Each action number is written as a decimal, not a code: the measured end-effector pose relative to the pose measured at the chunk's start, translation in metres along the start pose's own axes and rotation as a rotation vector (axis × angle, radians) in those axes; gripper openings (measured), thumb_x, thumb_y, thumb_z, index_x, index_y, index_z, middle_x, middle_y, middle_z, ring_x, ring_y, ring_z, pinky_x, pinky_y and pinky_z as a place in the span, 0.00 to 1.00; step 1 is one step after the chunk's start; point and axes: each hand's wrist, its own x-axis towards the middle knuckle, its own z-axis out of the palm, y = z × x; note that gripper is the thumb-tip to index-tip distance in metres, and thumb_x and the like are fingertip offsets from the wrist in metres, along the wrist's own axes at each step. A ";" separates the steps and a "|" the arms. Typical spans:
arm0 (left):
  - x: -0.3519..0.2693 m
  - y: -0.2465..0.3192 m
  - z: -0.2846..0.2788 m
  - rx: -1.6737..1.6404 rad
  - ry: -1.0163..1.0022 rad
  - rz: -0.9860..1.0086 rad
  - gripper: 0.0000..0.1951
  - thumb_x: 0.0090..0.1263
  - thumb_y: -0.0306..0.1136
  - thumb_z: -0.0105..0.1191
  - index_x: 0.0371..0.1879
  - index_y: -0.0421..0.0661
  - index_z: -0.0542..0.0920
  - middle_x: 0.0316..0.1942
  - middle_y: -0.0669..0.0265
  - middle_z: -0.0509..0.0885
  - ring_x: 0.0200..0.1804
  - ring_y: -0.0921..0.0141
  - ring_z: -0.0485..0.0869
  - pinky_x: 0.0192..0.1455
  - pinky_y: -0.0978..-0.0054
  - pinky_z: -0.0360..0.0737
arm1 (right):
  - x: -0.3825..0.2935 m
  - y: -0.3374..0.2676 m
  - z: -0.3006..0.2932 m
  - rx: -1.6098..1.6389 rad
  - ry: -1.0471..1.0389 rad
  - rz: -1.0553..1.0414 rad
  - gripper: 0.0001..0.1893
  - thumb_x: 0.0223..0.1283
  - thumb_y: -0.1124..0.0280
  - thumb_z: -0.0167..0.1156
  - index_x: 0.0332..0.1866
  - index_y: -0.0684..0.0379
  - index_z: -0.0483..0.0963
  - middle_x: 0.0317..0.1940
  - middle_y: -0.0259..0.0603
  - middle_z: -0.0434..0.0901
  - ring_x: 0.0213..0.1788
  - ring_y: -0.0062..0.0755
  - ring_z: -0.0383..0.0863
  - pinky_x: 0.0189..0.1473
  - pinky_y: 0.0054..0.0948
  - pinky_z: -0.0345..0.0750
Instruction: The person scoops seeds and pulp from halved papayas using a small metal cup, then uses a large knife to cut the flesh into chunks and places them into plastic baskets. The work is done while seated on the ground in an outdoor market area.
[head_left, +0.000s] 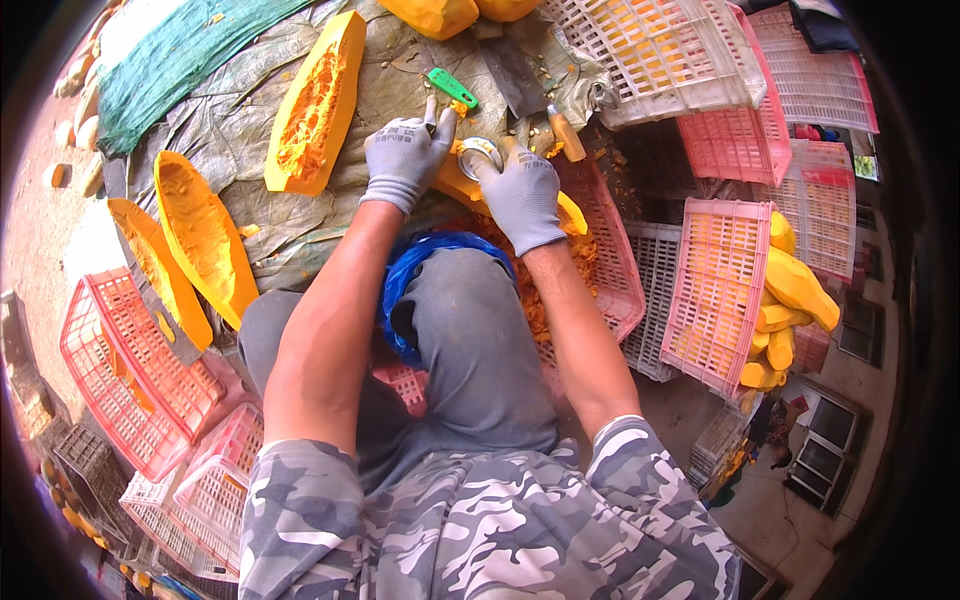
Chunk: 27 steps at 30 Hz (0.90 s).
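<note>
My right hand (521, 187), in a grey work glove, grips a round metal scraper (478, 154) with an open ring-like rim. Under it lies a peeled orange pumpkin piece (457, 182), partly hidden by both hands. My left hand (397, 157), gloved the same way, holds the piece at its left side, thumb near the scraper; its fingertips are partly hidden. Beyond the fingers rests a green plastic tool handle (453, 88). A wooden handle (566, 133) and a wide dark metal blade (514, 75) lie past my right hand. Left of my left hand, a halved pumpkin (315, 105) shows stringy pulp.
Two hollowed pumpkin halves (202, 232) lie at the left on the tarp-covered surface (225, 135). A pink crate (619, 277) by my right knee holds scraped pulp (532, 300). Stacked crates (712, 292) of pumpkins stand at right, more crates (142, 367) at lower left. A person (772, 427) is far right.
</note>
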 end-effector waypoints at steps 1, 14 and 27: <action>0.000 0.000 0.000 -0.006 -0.012 -0.005 0.25 0.79 0.58 0.43 0.42 0.53 0.89 0.22 0.57 0.87 0.26 0.58 0.87 0.27 0.56 0.81 | 0.001 0.002 0.000 -0.029 0.004 -0.008 0.22 0.62 0.49 0.66 0.42 0.61 0.83 0.34 0.54 0.87 0.38 0.54 0.88 0.42 0.45 0.82; 0.000 0.000 0.004 -0.005 -0.026 0.004 0.24 0.79 0.57 0.43 0.45 0.53 0.88 0.23 0.57 0.87 0.26 0.57 0.87 0.29 0.56 0.81 | 0.001 -0.001 0.007 -0.094 0.014 0.007 0.22 0.61 0.48 0.66 0.40 0.61 0.83 0.30 0.54 0.86 0.34 0.56 0.87 0.39 0.47 0.81; -0.001 0.002 0.002 0.032 -0.028 -0.016 0.24 0.79 0.57 0.43 0.47 0.53 0.88 0.23 0.58 0.88 0.27 0.59 0.88 0.29 0.58 0.82 | -0.022 0.014 -0.027 -0.037 0.080 0.162 0.20 0.64 0.50 0.65 0.39 0.61 0.82 0.31 0.54 0.86 0.35 0.55 0.88 0.39 0.45 0.82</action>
